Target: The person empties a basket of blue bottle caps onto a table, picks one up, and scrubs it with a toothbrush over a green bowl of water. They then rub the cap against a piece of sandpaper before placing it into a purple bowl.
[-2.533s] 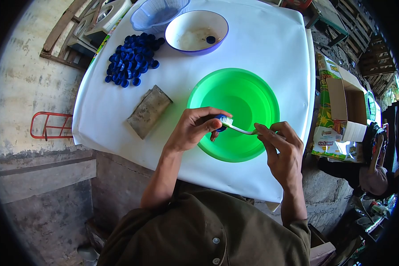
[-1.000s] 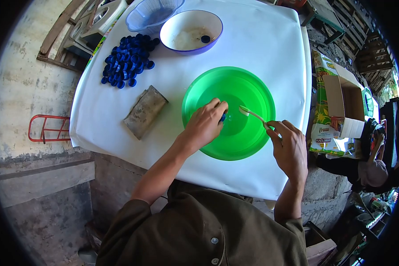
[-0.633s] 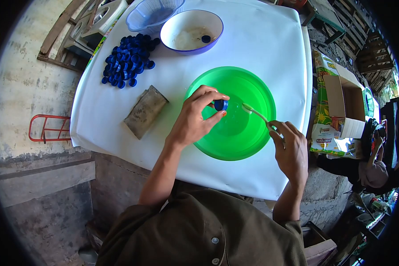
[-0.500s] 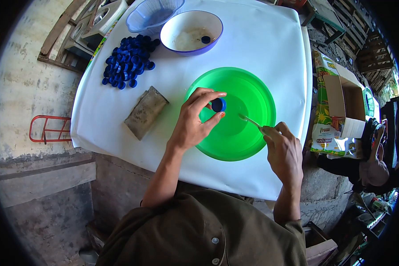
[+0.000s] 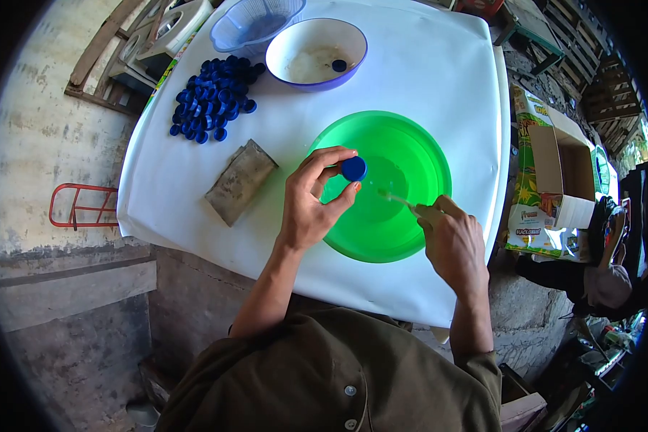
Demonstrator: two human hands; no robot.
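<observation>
My left hand (image 5: 317,191) pinches a blue bottle cap (image 5: 353,169) between thumb and fingers, its flat top turned toward me. It hovers over the left part of a green basin (image 5: 425,155). In my right hand (image 5: 453,241), at the basin's right side, is a thin, pale toothbrush (image 5: 399,200). The brush head points at the cap but is apart from it, slightly blurred. Up and to the left, a pile of blue bottle caps (image 5: 212,99) lies on the white-covered table (image 5: 417,57).
A purple-and-white bowl (image 5: 295,54) holds some liquid and one blue cap (image 5: 339,65). Behind it stands a light-blue plastic basket (image 5: 241,29). A worn grey-brown block (image 5: 241,183) lies left of the basin. Right of the table are an open cardboard box (image 5: 561,162) and another person (image 5: 608,284).
My left hand has turned the cap so its flat top shows more. My right hand has moved slightly left with the toothbrush. The view has shifted a little.
</observation>
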